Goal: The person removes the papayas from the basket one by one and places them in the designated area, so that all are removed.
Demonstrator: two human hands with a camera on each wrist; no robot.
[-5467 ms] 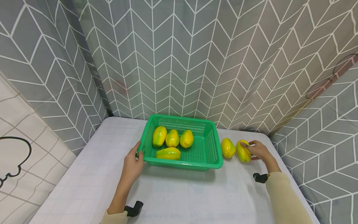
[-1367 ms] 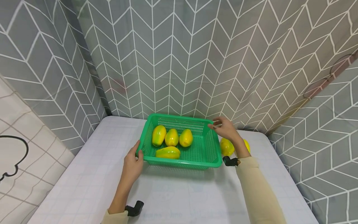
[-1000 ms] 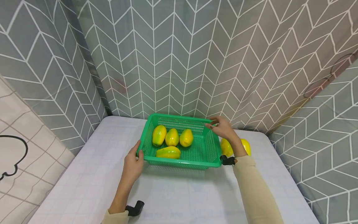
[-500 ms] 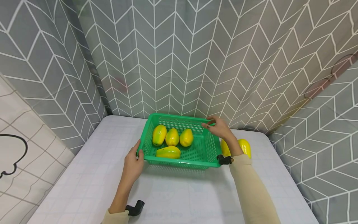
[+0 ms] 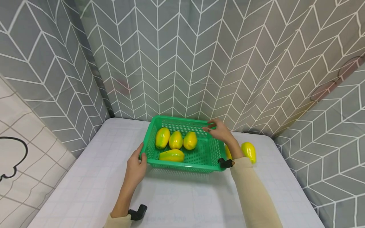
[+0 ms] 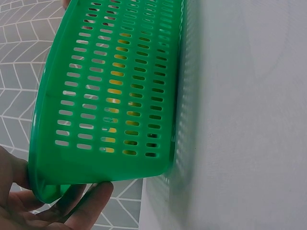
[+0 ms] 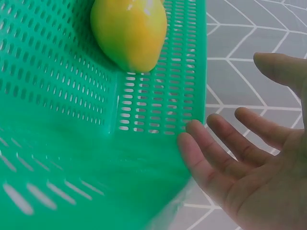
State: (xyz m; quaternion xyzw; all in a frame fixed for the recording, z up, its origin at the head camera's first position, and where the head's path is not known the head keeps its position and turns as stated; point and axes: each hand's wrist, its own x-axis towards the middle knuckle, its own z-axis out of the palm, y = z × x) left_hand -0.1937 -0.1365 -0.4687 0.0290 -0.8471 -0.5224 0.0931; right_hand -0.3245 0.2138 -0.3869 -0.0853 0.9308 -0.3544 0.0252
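Observation:
A green plastic basket (image 5: 205, 150) sits on the white-covered table. Inside it, three yellow-green papayas stand side by side, among them the middle papaya (image 5: 175, 140). One more papaya (image 5: 171, 155) lies along the front. My left hand (image 5: 136, 166) grips the basket's left end, thumb at the near corner; the left wrist view has its fingers under the rim. My right hand (image 5: 220, 130) is at the far right corner, fingers spread and slightly bent, holding nothing. In the right wrist view, its fingertips (image 7: 186, 140) are against or very near the rim; contact is unclear.
Right of the basket a papaya (image 5: 249, 152) lies on the table (image 5: 182, 196). Another papaya (image 5: 227, 152) is mostly hidden behind my right forearm. A grey patterned curtain (image 5: 182, 63) hangs behind the table.
My right hand has left the far-right papaya it touched at first and moved to the basket's far right corner, lately drifting slightly left. The left hand and basket have stayed put.

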